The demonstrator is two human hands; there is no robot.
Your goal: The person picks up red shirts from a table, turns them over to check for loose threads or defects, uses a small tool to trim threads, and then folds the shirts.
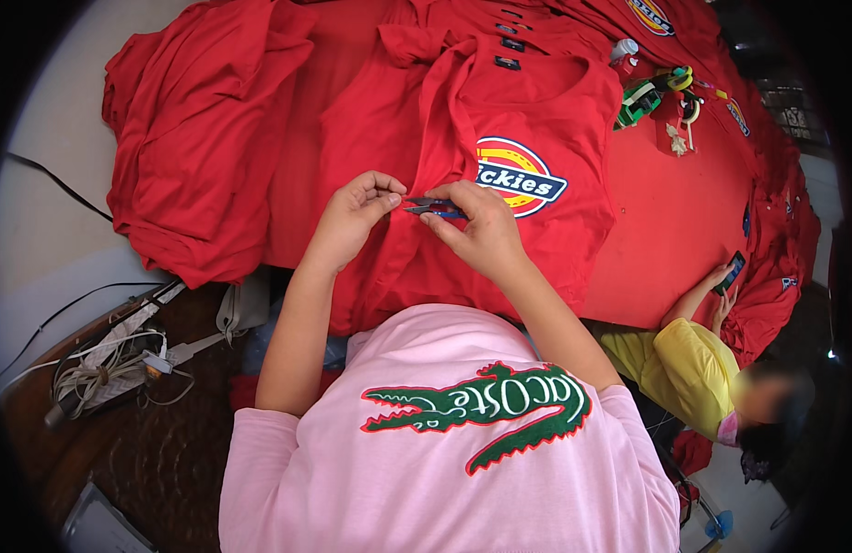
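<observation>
Blue-handled snips (450, 211) in R hand's (481, 223) grip, over red top (559, 115) on table (661, 244); fold (451, 115) hides bit of chest print (520, 182). L hand (352, 217) curled by blade tips, can't tell if pinching anything. Around: red garment heap (195, 138) on L, green tape dispenser (638, 103) & bottle (624, 52) upper R, cords (108, 376) lower L, person in yellow (688, 371) w/ phone (732, 272) far R.

the right hand (482, 227) partly hides the snips (433, 208); a co-worker's head (765, 398) is blurred.

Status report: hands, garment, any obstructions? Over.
Right hand gripping blue-handled snips. Left hand close by, grip unclear. Red top beneath both hands. No obstruction visible.
</observation>
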